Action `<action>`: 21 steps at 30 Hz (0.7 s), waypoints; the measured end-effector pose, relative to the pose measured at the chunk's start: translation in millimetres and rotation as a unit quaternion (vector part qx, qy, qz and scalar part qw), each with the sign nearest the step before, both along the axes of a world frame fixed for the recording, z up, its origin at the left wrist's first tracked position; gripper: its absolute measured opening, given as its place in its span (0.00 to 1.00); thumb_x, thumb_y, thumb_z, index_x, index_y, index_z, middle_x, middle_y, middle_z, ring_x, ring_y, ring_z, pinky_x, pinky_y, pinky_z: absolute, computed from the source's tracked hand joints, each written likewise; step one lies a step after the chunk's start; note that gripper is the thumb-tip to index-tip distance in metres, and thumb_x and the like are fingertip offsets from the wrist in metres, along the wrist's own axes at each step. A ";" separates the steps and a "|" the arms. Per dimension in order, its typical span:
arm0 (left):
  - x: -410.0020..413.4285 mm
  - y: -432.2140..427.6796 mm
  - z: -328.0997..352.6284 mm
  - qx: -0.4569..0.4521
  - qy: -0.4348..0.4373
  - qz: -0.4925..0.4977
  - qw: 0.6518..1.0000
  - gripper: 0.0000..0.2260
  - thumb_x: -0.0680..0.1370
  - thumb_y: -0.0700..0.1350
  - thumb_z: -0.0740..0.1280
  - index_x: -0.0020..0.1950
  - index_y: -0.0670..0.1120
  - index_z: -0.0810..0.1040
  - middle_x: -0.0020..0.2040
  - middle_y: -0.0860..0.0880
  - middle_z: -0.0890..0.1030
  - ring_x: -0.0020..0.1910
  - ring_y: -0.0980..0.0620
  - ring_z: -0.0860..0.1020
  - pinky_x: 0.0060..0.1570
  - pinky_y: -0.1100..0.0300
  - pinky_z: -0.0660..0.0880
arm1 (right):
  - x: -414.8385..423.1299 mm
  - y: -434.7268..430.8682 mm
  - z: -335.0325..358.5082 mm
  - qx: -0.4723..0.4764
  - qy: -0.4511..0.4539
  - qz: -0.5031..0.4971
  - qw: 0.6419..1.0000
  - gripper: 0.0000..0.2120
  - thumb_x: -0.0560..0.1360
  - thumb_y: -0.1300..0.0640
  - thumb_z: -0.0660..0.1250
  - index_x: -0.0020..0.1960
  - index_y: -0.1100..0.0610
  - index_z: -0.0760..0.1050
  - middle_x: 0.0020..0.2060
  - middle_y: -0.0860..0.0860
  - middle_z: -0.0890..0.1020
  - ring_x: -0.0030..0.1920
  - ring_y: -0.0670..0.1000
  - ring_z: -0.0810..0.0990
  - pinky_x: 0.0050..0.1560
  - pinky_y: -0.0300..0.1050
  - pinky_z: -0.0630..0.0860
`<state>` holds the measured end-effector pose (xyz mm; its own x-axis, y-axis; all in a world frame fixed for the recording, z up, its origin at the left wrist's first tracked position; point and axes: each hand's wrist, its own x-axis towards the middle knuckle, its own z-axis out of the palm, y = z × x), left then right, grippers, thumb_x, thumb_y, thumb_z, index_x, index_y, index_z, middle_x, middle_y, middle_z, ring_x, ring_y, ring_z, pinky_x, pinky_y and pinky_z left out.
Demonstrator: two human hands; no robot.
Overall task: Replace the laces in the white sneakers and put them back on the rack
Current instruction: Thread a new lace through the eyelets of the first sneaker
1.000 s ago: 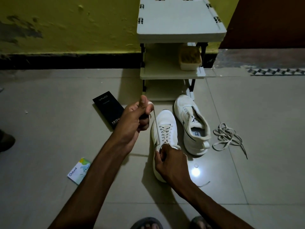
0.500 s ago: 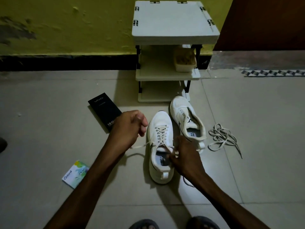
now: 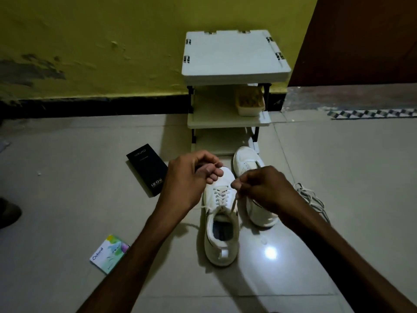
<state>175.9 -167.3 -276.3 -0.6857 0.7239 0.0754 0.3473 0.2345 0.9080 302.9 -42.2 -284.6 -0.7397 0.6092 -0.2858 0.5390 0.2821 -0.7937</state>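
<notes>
A white sneaker (image 3: 222, 236) is set on the grey tiled floor (image 3: 67, 199) in front of the rack (image 3: 234, 57), toe toward it, with a pale lace (image 3: 222, 195) already crossed through most of its eyelets. One strand of that lace is pinched between thumb and forefinger of the right hand (image 3: 264, 188) and is drawn up taut from the top eyelets. The other strand is led leftwards and is lost behind the wrist of the left hand (image 3: 189, 177), whose fingers are curled tight with the thumb pressed to the forefinger over the toe of the shoe (whether the lace end is caught in there cannot be told). The second sneaker (image 3: 244, 158) is placed just beside the first, on its right and nearer the rack, partly hidden by the right hand. A tangle of loose laces (image 3: 313, 197) is left on the floor further right. On the rack's middle shelf a small tub (image 3: 250, 102) is kept. To the left of the shoes a black box (image 3: 146, 168) is laid flat, marked "vivo" and "120W"; nearer, a small packet (image 3: 110, 253) is printed with "Odonil". A bright spot of light (image 3: 270, 253) is reflected in the tile.
</notes>
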 end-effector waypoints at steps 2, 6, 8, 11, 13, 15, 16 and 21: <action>-1.1 4.1 10.4 0.024 0.004 0.008 1.000 0.08 0.80 0.36 0.64 0.46 0.46 0.82 0.40 0.51 0.85 0.39 0.57 0.83 0.42 0.67 0.78 | -4.9 4.5 27.7 -0.079 0.073 -0.011 0.994 0.07 0.78 0.62 0.66 0.45 0.59 0.83 0.34 0.49 0.85 0.31 0.35 0.78 0.31 0.28 0.69; -6.5 11.0 37.6 0.088 0.039 0.017 0.995 0.06 0.78 0.39 0.68 0.49 0.47 0.84 0.44 0.56 0.84 0.45 0.64 0.81 0.46 0.72 0.75 | -9.8 16.2 63.8 -0.131 0.154 0.039 0.979 0.10 0.80 0.63 0.62 0.51 0.58 0.82 0.41 0.52 0.86 0.40 0.44 0.82 0.44 0.40 0.72; -7.5 13.5 50.6 0.138 -0.004 0.007 0.990 0.05 0.78 0.39 0.68 0.51 0.44 0.84 0.44 0.54 0.85 0.46 0.61 0.82 0.47 0.69 0.76 | -11.6 20.3 69.3 -0.156 0.187 0.058 0.968 0.11 0.78 0.68 0.62 0.52 0.59 0.82 0.44 0.54 0.86 0.48 0.49 0.84 0.51 0.43 0.76; -11.1 17.5 69.4 0.199 -0.061 0.011 0.978 0.06 0.76 0.40 0.70 0.52 0.45 0.84 0.45 0.50 0.86 0.48 0.53 0.83 0.51 0.60 0.80 | -16.4 22.0 76.4 -0.208 0.251 0.062 0.943 0.14 0.75 0.74 0.63 0.54 0.61 0.81 0.48 0.57 0.86 0.53 0.53 0.84 0.52 0.41 0.80; -12.4 20.0 76.9 0.220 -0.088 0.017 0.971 0.06 0.75 0.41 0.71 0.51 0.45 0.84 0.45 0.48 0.86 0.48 0.52 0.84 0.52 0.58 0.80 | -18.5 20.8 78.4 -0.221 0.283 0.048 0.932 0.12 0.73 0.71 0.66 0.55 0.62 0.81 0.48 0.58 0.86 0.52 0.55 0.84 0.53 0.44 0.81; -13.7 21.6 83.4 0.226 -0.090 0.020 0.970 0.06 0.75 0.41 0.71 0.51 0.44 0.84 0.44 0.48 0.86 0.46 0.51 0.84 0.51 0.59 0.80 | -20.9 19.5 82.3 -0.199 0.299 0.025 0.933 0.09 0.74 0.65 0.68 0.54 0.62 0.82 0.45 0.58 0.86 0.48 0.55 0.85 0.50 0.44 0.81; -14.6 22.4 86.2 0.226 -0.090 0.018 0.970 0.06 0.75 0.41 0.71 0.50 0.44 0.84 0.44 0.48 0.86 0.46 0.51 0.84 0.50 0.60 0.80 | -22.6 18.6 85.2 -0.182 0.303 0.014 0.935 0.08 0.75 0.62 0.68 0.53 0.61 0.82 0.43 0.57 0.86 0.44 0.53 0.85 0.46 0.43 0.81; -14.4 22.0 86.6 0.218 -0.092 0.020 0.971 0.06 0.75 0.43 0.71 0.50 0.46 0.84 0.45 0.50 0.85 0.47 0.55 0.83 0.47 0.64 0.78 | -31.2 10.1 88.3 -0.071 0.327 -0.047 0.941 0.08 0.76 0.53 0.68 0.48 0.54 0.85 0.30 0.45 0.82 0.33 0.42 0.79 0.33 0.32 0.73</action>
<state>161.5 -145.3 -189.7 -0.7430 0.6237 0.2429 0.1688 -0.1766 0.9697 271.7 -32.1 -196.3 -0.7299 0.6712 0.1291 -0.0611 0.1241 -0.9904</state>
